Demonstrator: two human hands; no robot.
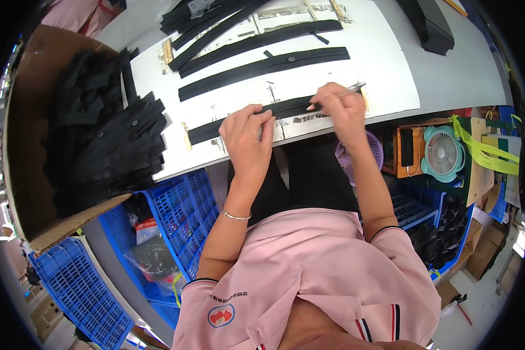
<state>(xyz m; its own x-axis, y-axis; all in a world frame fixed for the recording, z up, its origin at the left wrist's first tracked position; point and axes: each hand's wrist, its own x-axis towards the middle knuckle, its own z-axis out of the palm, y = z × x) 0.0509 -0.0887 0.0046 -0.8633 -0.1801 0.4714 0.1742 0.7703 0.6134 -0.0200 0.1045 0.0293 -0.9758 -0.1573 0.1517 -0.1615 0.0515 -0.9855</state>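
A long black fabric strip [207,132] lies along the near edge of the white board [385,70]. My left hand [248,137] is closed on it near its middle, fingers curled and pressing it to the board. Between the fingers of my right hand [341,111] is a slim silver pen [354,87], its upper end pointing right. The fingertips of that hand touch or hover just over the strip's right part; which, I cannot tell. Farther up lie two more black strips, the nearer one [221,82] and the farther one [233,53], each with a small tab sticking out.
A cardboard box [26,116] with heaped black strips [93,122] adjoins the board's left side. More strips [216,20] pile at the far edge. Below are blue crates [81,286], a purple basket [374,149] and a small turquoise fan [443,146].
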